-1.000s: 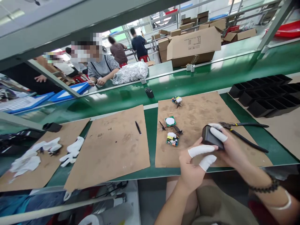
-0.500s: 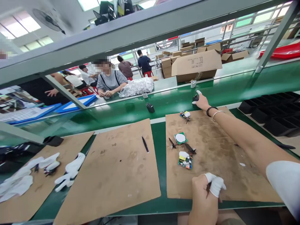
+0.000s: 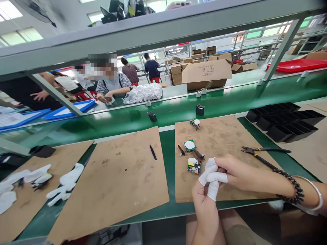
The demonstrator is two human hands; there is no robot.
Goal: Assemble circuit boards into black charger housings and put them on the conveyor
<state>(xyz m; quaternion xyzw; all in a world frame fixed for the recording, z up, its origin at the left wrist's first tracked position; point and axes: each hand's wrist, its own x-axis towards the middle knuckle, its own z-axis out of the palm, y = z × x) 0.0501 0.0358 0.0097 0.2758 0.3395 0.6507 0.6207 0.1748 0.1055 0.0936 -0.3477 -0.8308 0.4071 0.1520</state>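
My left hand point(image 3: 206, 206) and my right hand point(image 3: 237, 172) meet above the near edge of the right cardboard sheet. White finger cots cover thumbs and fingertips of both. The fingers are closed against each other; anything between them is hidden. Just left of them lies a circuit board point(image 3: 194, 167) with coloured parts. Behind it are a green board with a round white pad point(image 3: 189, 145) and a further small board point(image 3: 195, 123). Dark pieces with leads lie beside the boards. Diagonal cutters point(image 3: 258, 151) with black and yellow handles rest right of my hands.
Two small black housings, one at the right point(image 3: 200, 109) and one at the left point(image 3: 152, 116), stand on the green belt point(image 3: 176, 114). Rows of black boxes point(image 3: 283, 127) sit at right. A black pen-like tool point(image 3: 153, 152) and white gloves point(image 3: 67, 182) lie left. A co-worker point(image 3: 112, 83) sits opposite.
My right hand has let go of the black housing on the belt and drawn back to meet my left hand. The cutters, formerly hidden by my arm, now show.
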